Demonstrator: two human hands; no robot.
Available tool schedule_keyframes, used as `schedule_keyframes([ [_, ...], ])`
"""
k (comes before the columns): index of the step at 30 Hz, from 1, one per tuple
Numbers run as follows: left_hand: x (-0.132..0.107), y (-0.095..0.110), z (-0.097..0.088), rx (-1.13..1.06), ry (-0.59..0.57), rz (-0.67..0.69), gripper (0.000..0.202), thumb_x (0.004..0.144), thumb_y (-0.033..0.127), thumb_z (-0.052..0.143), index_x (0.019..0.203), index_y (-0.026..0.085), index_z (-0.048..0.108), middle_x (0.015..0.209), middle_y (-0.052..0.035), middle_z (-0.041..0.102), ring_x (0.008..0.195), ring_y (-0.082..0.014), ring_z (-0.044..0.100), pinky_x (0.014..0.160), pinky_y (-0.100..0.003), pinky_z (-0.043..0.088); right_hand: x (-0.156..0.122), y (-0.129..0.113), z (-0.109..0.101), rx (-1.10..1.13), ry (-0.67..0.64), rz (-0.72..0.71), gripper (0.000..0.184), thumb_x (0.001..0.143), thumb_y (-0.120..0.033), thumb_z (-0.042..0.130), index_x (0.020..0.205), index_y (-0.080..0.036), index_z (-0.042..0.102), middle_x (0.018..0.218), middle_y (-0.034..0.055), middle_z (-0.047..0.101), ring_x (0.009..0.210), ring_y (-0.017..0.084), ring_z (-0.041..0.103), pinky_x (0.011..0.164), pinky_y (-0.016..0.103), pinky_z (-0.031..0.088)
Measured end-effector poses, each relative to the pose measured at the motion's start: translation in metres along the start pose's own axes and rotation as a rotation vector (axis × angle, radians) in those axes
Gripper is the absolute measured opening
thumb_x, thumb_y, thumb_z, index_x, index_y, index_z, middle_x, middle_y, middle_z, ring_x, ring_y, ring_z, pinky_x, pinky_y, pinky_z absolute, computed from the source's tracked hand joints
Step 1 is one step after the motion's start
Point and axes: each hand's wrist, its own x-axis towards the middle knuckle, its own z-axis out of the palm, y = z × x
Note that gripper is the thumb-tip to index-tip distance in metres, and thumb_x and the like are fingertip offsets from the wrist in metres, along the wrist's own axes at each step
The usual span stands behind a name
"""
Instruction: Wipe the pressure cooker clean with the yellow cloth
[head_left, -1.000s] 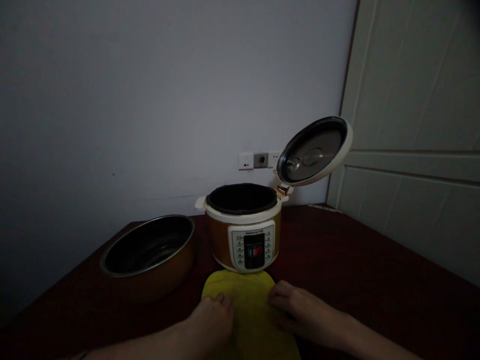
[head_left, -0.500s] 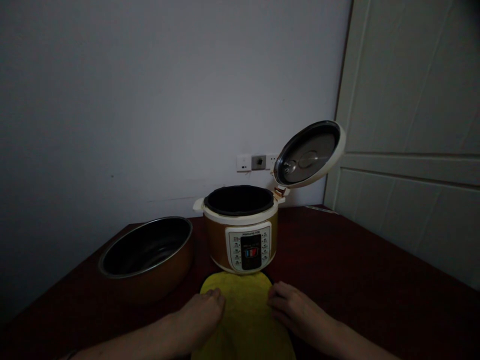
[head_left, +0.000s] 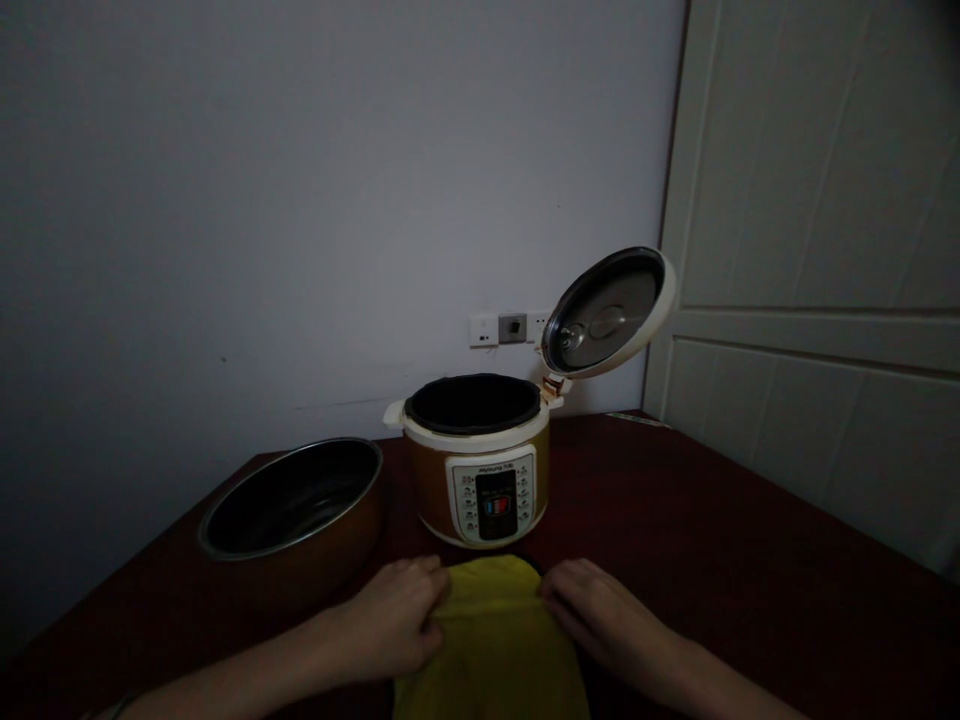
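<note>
A yellow cloth [head_left: 491, 640] lies flat on the dark red table [head_left: 712, 540], just in front of an orange and white electric pressure cooker [head_left: 480, 465]. My left hand [head_left: 394, 615] rests on the cloth's far left corner with fingers curled over its edge. My right hand [head_left: 600, 615] sits on the far right corner, fingers bent onto the fabric. The cooker's lid [head_left: 607, 312] is swung up to the right and its inside is dark.
A loose metal inner pot [head_left: 296, 500] with a coppery outside stands left of the cooker. A white wall with a socket strip [head_left: 510, 327] is behind. A white door [head_left: 817, 270] closes the right side.
Both hands moved up the cloth to its far corners, near the cooker. The cloth's far edge now looks straighter and gathered under the fingers. The view shifted slightly right.
</note>
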Motion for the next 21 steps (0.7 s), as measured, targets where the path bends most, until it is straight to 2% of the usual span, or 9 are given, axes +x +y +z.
schedule_keyframes([
  [4, -0.003, 0.002, -0.03, -0.292, 0.008, -0.124, 0.01, 0.064, 0.017, 0.05, 0.073, 0.021, 0.046, 0.076, -0.0005, 0.06, 0.07, -0.0168, 0.057, 0.055, -0.025, 0.041, -0.003, -0.008, -0.033, 0.214, 0.005, 0.043, 0.023, 0.096, -0.028, 0.035, 0.095, -0.021, 0.057, 0.092, 0.0051, 0.064, 0.083, 0.016, 0.06, 0.075, 0.028, 0.046],
  [6, -0.003, 0.001, -0.051, -0.458, 0.009, -0.09, 0.011, 0.062, 0.016, 0.05, 0.07, 0.02, 0.044, 0.068, 0.0032, 0.053, 0.063, -0.0128, 0.051, 0.05, -0.022, 0.035, -0.003, -0.013, -0.051, 0.316, 0.056, 0.049, 0.024, 0.097, -0.033, 0.035, 0.095, -0.022, 0.056, 0.091, 0.0046, 0.064, 0.082, 0.015, 0.061, 0.074, 0.027, 0.047],
  [9, -0.003, -0.001, -0.087, -0.687, -0.073, -0.036, 0.014, 0.062, 0.017, 0.05, 0.076, 0.019, 0.05, 0.062, 0.006, 0.051, 0.056, -0.0096, 0.047, 0.049, -0.019, 0.034, 0.0, -0.02, -0.076, 0.387, 0.181, 0.043, 0.025, 0.095, -0.038, 0.039, 0.096, -0.022, 0.058, 0.09, 0.0039, 0.064, 0.084, 0.016, 0.061, 0.074, 0.027, 0.049],
  [11, -0.003, -0.001, -0.112, -0.82, -0.136, 0.01, 0.025, 0.062, 0.016, 0.051, 0.087, 0.018, 0.057, 0.068, 0.0041, 0.059, 0.06, -0.0105, 0.053, 0.052, -0.019, 0.038, 0.005, -0.025, -0.092, 0.384, 0.282, 0.055, 0.024, 0.093, -0.04, 0.044, 0.097, -0.022, 0.06, 0.09, 0.0033, 0.065, 0.084, 0.016, 0.061, 0.071, 0.026, 0.05],
  [14, -0.001, 0.004, -0.14, -0.953, -0.269, 0.135, 0.05, 0.058, 0.011, 0.055, 0.107, 0.021, 0.061, 0.094, -0.0003, 0.068, 0.079, -0.0154, 0.062, 0.066, -0.024, 0.047, 0.018, -0.037, -0.117, 0.361, 0.409, 0.046, 0.023, 0.091, -0.04, 0.048, 0.093, -0.022, 0.062, 0.086, 0.0022, 0.065, 0.077, 0.016, 0.061, 0.064, 0.025, 0.05],
  [17, 0.005, 0.011, -0.154, -1.064, -0.352, 0.205, 0.056, 0.06, 0.014, 0.063, 0.116, 0.024, 0.059, 0.113, -0.0027, 0.066, 0.097, -0.0208, 0.063, 0.077, -0.029, 0.049, 0.037, -0.049, -0.141, 0.323, 0.526, -0.039, 0.02, 0.09, -0.037, 0.052, 0.094, -0.022, 0.063, 0.087, 0.0019, 0.067, 0.078, 0.015, 0.062, 0.066, 0.025, 0.05],
  [19, 0.009, 0.016, -0.156, -1.055, -0.332, 0.2, 0.043, 0.065, 0.022, 0.067, 0.108, 0.023, 0.063, 0.109, -0.0024, 0.068, 0.094, -0.02, 0.063, 0.077, -0.028, 0.049, 0.051, -0.056, -0.156, 0.279, 0.588, -0.12, 0.018, 0.089, -0.034, 0.053, 0.098, -0.022, 0.063, 0.09, 0.0019, 0.067, 0.079, 0.015, 0.063, 0.067, 0.024, 0.05],
  [21, 0.012, 0.019, -0.158, -1.01, -0.287, 0.158, 0.027, 0.071, 0.027, 0.066, 0.097, 0.021, 0.067, 0.097, -0.0011, 0.07, 0.083, -0.0167, 0.064, 0.072, -0.026, 0.049, 0.065, -0.061, -0.169, 0.217, 0.62, -0.197, 0.018, 0.089, -0.032, 0.055, 0.101, -0.021, 0.063, 0.091, 0.0021, 0.068, 0.079, 0.014, 0.063, 0.066, 0.024, 0.05],
])
